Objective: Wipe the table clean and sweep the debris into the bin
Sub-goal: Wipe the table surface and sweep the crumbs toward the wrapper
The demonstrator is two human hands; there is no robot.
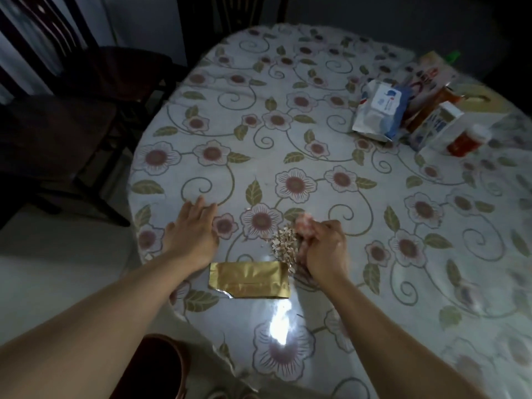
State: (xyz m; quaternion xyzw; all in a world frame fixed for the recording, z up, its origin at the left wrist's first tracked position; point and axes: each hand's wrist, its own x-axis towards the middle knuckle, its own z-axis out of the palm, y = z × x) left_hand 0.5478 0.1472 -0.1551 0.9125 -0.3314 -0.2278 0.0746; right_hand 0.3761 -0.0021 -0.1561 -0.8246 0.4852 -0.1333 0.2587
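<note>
A small heap of pale crumb-like debris (283, 241) lies on the flower-patterned tablecloth (288, 133) near the front edge. My right hand (324, 249) grips a crumpled pink cloth (305, 227) just right of the heap, touching it. My left hand (194, 228) rests flat on the table to the left of the debris, fingers straight. A flat gold foil pouch (250, 280) lies between my forearms, just below the heap. A brown bin (159, 370) stands on the floor under the table's front edge, partly hidden by my left arm.
At the back right stand a wet-wipes pack (380, 110), a white carton (437, 123), a red bottle with a white cap (467, 141) and other packets. Dark wooden chairs (72, 110) stand left of the table. A bright glare spot sits on the cloth near the front.
</note>
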